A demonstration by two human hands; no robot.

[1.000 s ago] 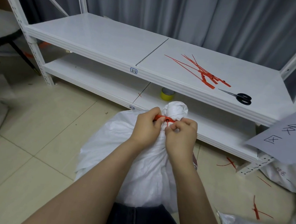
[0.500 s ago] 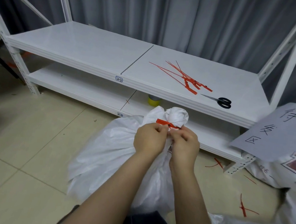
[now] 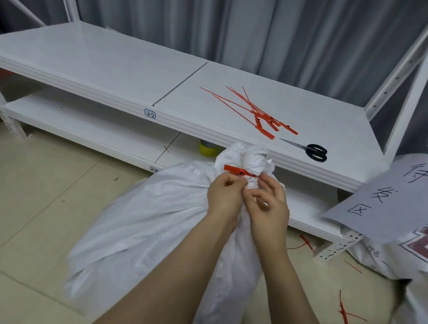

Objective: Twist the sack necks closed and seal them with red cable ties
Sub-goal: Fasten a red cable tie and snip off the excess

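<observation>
Forearms (image 3: 187, 272) reach forward side by side; left hand (image 3: 226, 194) pinches the red tie (image 3: 235, 169) at the sack (image 3: 150, 224) neck, right hand (image 3: 269, 206) half curled beside it, grip unclear

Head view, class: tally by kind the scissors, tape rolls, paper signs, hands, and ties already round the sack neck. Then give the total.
Scissors: 1
Tape roll: 1
Sign: 1
Tie round the sack neck: 1
Hands: 2, left hand and right hand
Total: 6
</observation>
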